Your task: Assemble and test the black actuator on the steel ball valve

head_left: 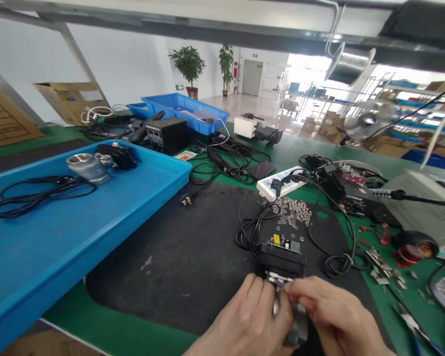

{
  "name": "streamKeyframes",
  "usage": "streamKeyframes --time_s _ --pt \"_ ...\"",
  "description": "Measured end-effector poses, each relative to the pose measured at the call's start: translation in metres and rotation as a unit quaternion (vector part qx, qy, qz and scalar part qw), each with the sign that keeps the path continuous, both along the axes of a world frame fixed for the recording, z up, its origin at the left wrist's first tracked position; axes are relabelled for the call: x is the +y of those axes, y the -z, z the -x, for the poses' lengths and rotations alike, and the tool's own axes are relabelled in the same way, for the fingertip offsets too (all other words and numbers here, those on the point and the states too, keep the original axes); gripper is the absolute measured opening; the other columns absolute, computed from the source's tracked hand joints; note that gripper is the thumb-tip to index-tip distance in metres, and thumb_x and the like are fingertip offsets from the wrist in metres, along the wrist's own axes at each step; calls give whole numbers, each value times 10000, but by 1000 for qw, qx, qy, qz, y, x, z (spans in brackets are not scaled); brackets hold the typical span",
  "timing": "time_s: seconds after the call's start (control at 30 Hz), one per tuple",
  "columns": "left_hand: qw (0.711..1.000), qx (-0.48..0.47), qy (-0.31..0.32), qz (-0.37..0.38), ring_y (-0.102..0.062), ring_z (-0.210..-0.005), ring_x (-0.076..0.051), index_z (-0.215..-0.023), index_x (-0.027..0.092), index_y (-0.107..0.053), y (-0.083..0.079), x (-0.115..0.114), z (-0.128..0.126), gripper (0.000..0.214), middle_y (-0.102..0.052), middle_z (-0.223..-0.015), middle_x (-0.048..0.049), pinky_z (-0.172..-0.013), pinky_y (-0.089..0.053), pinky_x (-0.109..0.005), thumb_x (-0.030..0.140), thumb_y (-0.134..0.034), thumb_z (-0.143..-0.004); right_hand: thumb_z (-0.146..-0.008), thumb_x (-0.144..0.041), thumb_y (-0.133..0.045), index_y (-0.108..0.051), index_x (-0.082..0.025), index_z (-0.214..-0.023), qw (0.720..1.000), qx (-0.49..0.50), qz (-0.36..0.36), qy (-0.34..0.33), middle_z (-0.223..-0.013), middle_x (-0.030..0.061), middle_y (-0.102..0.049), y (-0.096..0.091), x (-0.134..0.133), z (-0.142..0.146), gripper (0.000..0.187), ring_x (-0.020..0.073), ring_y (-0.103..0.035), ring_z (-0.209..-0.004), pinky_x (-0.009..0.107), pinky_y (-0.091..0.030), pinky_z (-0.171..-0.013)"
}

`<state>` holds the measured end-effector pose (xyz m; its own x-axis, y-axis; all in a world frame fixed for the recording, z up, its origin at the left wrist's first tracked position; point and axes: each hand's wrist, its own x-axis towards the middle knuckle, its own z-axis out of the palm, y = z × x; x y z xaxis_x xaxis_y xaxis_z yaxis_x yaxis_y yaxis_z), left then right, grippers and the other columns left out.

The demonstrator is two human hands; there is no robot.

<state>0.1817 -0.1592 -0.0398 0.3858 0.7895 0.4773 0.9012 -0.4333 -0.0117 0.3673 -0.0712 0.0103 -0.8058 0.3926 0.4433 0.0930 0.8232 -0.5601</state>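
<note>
At the lower right of the mat lies a black housing [282, 261] with a small circuit board [291, 246] showing on its far side. A silvery metal part [299, 324] sits at its near end, mostly covered by my hands. My left hand [250, 314] is closed around this metal part, its fingers curled beside the housing. My right hand [332, 306] has thumb and forefinger pinched at the joint between housing and metal part. Whatever is between those fingertips is too small to make out. A coiled black cable [252, 232] lies just behind the housing.
A blue tray [133, 212] on the left holds a metal cylinder [87, 167] and a cable. Beyond the housing are scattered metal rings [294, 212] and a white power strip [282, 184]. A soldering station [352, 198] and pliers [410, 321] lie to the right.
</note>
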Motion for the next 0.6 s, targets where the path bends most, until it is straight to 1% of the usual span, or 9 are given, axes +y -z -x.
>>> streamKeyframes --time_s 0.03,0.1,0.2,0.33,0.4,0.43,0.5,0.57,0.6 --pt "1000 4 4 0 -606 -749 -207 -1110 175 -612 0 0 0 498 -602 -859 -42 -738 -557 -371 615 -543 -888 -926 6 -455 -516 -238 -993 1000 11 -5 9 -1099 28 -707 6 -2 -2 261 129 -678 -950 245 -542 -806" --pt "1000 6 -3 6 -608 -767 -210 -1159 167 -599 -1 -2 1 558 -606 -893 -52 -724 -541 -363 648 -530 -884 -942 -9 -457 -532 -245 -973 999 3 2 36 -1072 15 -722 7 -5 -1 249 120 -693 -930 241 -558 -810" --pt "999 17 -29 33 -615 -810 -221 -1212 176 -571 -5 -8 1 625 -609 -941 -57 -725 -519 -360 696 -540 -866 -976 -86 -488 -564 -289 -1081 994 -37 30 95 -1039 -21 -735 -12 -9 6 242 108 -717 -935 220 -569 -823" --pt "997 32 -44 57 -624 -856 -229 -1271 187 -536 -12 -13 -1 676 -629 -1013 -62 -748 -520 -362 703 -603 -839 -1024 -163 -444 -608 -285 -1073 987 -115 -14 108 -933 -25 -725 -42 -11 19 211 133 -711 -822 243 -555 -717" --pt "997 27 -40 58 -634 -890 -238 -1267 181 -538 -12 -14 -1 660 -646 -1052 -85 -762 -521 -358 697 -585 -857 -1034 -165 -441 -597 -273 -1078 985 -141 -28 97 -939 -24 -716 -52 -8 27 194 139 -696 -817 258 -535 -721" --pt "997 23 -35 58 -641 -912 -245 -1242 180 -550 -11 -14 -1 633 -655 -1057 -95 -775 -522 -356 693 -566 -871 -1031 -153 -448 -582 -270 -1119 985 -149 -37 85 -979 -17 -715 -56 -6 31 199 146 -694 -855 270 -531 -756" --pt "998 11 -21 58 -654 -980 -263 -1192 178 -576 -8 -13 1 590 -676 -1063 -112 -829 -528 -365 685 -543 -891 -1015 -101 -444 -539 -260 -1231 981 -174 -67 48 -1078 14 -710 -64 -2 42 285 166 -691 -945 302 -523 -826" --pt "998 -3 -5 56 -651 -1087 -278 -1211 173 -584 -5 -11 2 604 -690 -1131 -133 -919 -529 -383 684 -557 -890 -978 -62 -479 -518 -232 -1278 968 -230 -104 3 -1125 49 -698 -74 0 57 347 198 -682 -982 336 -518 -840" --pt "998 -14 2 57 -645 -1129 -275 -1244 179 -584 -4 -11 2 610 -694 -1171 -132 -954 -525 -383 673 -581 -886 -955 -58 -519 -530 -217 -1247 957 -261 -123 -16 -1094 54 -697 -78 -1 65 332 207 -677 -944 339 -515 -800"
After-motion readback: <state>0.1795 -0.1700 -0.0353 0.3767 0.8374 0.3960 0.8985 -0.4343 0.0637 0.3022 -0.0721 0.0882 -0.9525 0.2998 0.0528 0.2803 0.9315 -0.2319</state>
